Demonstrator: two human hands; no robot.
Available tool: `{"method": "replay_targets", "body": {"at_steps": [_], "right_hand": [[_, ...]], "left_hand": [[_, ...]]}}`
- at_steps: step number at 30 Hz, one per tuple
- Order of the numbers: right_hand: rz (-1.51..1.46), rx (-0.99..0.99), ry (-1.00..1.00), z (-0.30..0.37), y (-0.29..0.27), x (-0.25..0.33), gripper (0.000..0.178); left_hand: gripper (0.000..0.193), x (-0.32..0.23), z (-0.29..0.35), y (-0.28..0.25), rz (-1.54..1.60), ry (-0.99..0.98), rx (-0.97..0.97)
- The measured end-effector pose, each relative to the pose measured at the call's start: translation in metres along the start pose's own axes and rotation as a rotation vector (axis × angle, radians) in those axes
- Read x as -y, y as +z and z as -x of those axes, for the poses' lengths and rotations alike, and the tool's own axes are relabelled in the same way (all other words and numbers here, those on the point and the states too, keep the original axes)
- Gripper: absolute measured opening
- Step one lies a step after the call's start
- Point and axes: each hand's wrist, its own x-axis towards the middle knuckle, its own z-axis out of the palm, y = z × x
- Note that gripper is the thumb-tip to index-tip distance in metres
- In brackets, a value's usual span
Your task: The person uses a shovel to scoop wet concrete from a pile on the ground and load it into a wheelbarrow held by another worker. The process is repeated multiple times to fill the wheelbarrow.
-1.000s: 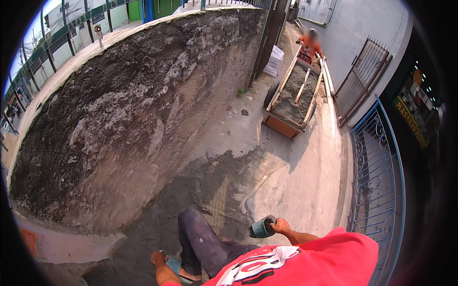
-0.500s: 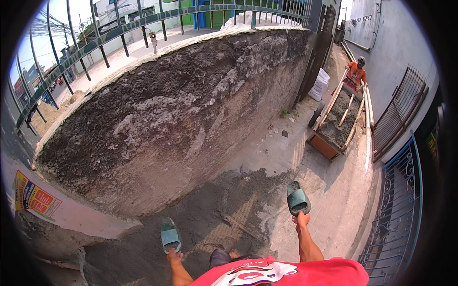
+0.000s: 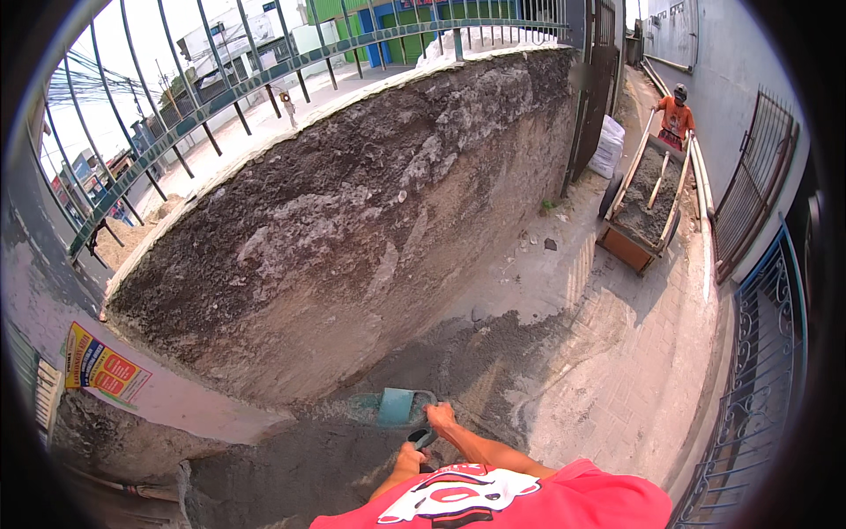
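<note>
My right hand (image 3: 441,415) is closed round the end of one green slide sandal (image 3: 397,406), which points left with its strap up and grey cement on it. Just below, my left hand (image 3: 409,458) is shut on the other slide sandal (image 3: 423,436), seen edge-on and partly hidden by the hand. The two hands are close together in front of my red shirt. Under them spreads dark wet concrete (image 3: 291,476) along the foot of the rough wall (image 3: 352,238).
A person in orange (image 3: 675,116) stands behind a two-wheeled cart (image 3: 627,251) loaded with wet mix. A white sack (image 3: 608,145) leans by a dark gate. Paving (image 3: 617,370) runs along the right, beside a blue metal gate (image 3: 749,379). A railing (image 3: 291,62) tops the wall.
Both sandals, held far apart before, have been brought together in front of me. The right one turned from upright to sideways. The view shifted slightly.
</note>
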Motion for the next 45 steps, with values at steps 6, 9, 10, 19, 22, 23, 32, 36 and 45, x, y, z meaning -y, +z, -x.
{"method": "replay_targets", "body": {"at_steps": [6, 9, 10, 19, 22, 23, 32, 36, 45], "right_hand": [[-0.373, -0.161, -0.189, 0.013, -0.046, 0.049, 0.032], [-0.578, -0.239, -0.307, 0.014, -0.111, 0.076, 0.041], [-0.65, -0.327, -0.399, 0.009, -0.127, 0.082, 0.03], [-0.109, -0.435, -0.494, 0.001, -0.031, 0.015, 0.044], [0.136, -0.261, -0.485, 0.018, 0.003, -0.027, 0.037], [-0.022, -0.179, -0.273, -0.009, -0.012, -0.032, 0.03], [-0.657, -0.421, -0.237, -0.025, -0.131, 0.025, 0.033], [-0.57, -0.494, -0.202, -0.041, -0.111, 0.016, 0.032], [-0.422, 0.041, 0.019, -0.021, -0.052, -0.037, 0.023]], "left_hand": [[0.038, -0.145, -0.03, -0.082, 0.295, 0.169, 0.182], [0.042, -0.166, -0.015, -0.102, 0.48, 0.278, 0.14], [0.038, -0.17, -0.009, -0.105, 0.487, 0.249, 0.186], [0.024, -0.066, 0.054, 0.009, 0.028, 0.076, 0.44], [0.029, -0.039, 0.052, 0.04, -0.003, -0.013, 0.473], [0.034, -0.041, 0.054, 0.041, -0.033, -0.065, 0.531], [0.032, -0.139, 0.026, -0.058, 0.269, 0.132, 0.389], [0.029, -0.139, 0.029, -0.063, 0.267, 0.265, 0.192], [0.023, -0.091, 0.054, 0.023, -0.003, 0.187, 0.361]]}}
